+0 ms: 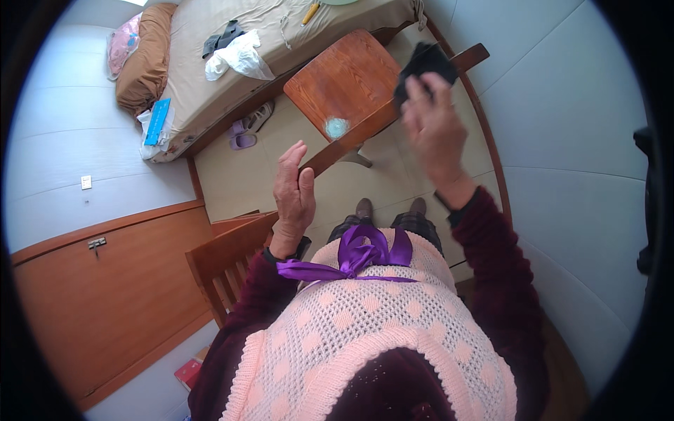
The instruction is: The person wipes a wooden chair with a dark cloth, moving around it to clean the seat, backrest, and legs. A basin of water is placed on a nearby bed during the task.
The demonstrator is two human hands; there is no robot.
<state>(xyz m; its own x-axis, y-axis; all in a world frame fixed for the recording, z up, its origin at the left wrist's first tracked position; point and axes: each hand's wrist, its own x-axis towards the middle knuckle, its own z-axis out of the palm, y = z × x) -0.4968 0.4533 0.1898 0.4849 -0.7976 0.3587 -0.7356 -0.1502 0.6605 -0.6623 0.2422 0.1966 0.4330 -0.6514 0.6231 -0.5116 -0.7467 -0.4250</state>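
Note:
My right hand (434, 123), a little blurred, holds a black cloth (425, 71) against the top rail of a wooden chair (363, 126), near the rail's right end. At the rail's left end, my left hand (295, 187) rests with its palm against the wood and its fingers raised. Beyond the rail lies the chair's brown wooden seat (347, 79), with a small pale green, round mesh-like thing (336, 127) on its near corner. The cloth hides part of the rail.
A bed (189, 94) with white cloth (239, 55), dark cloth and a yellow-handled tool (310, 14) stands beyond the chair. Lilac slippers (242, 141) lie beside it. A second wooden chair (231, 263) is at my left; a pale wall (568, 131) rises at right.

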